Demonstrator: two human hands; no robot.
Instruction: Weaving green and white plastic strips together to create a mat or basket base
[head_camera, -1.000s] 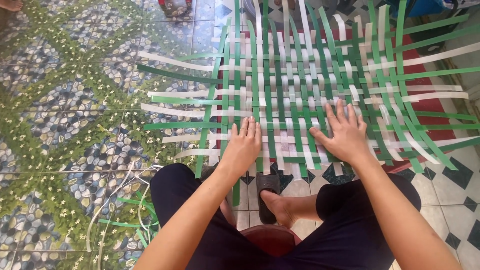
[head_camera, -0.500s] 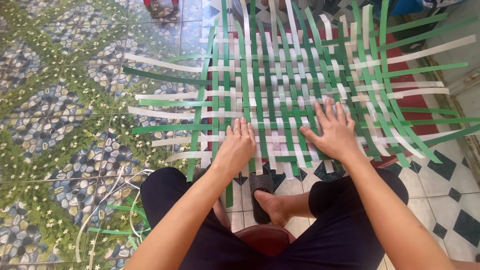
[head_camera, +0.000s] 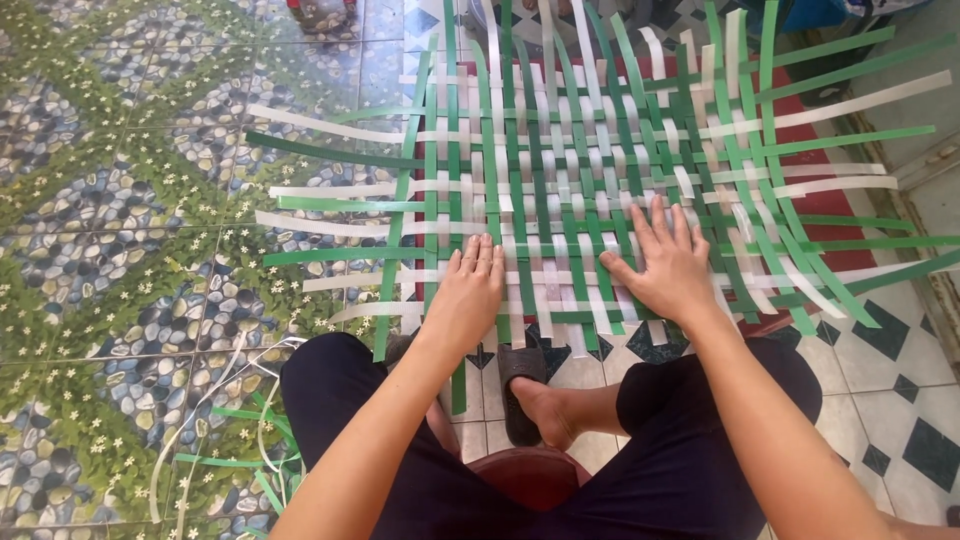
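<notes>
Your left hand (head_camera: 468, 295) lies flat, fingers together, on the near edge of the woven mat (head_camera: 560, 190) of green and white strips, gripping nothing. Your right hand (head_camera: 668, 265) is flat too, fingers spread, pressing the mat's near edge just right of the left. The mat covers the tiled floor (head_camera: 120, 220) ahead of your knees. Loose strips (head_camera: 235, 440) lie by your left leg. One sandalled foot (head_camera: 522, 390) sits under the mat's near edge; the red seat (head_camera: 530, 475) is probably a stool.
</notes>
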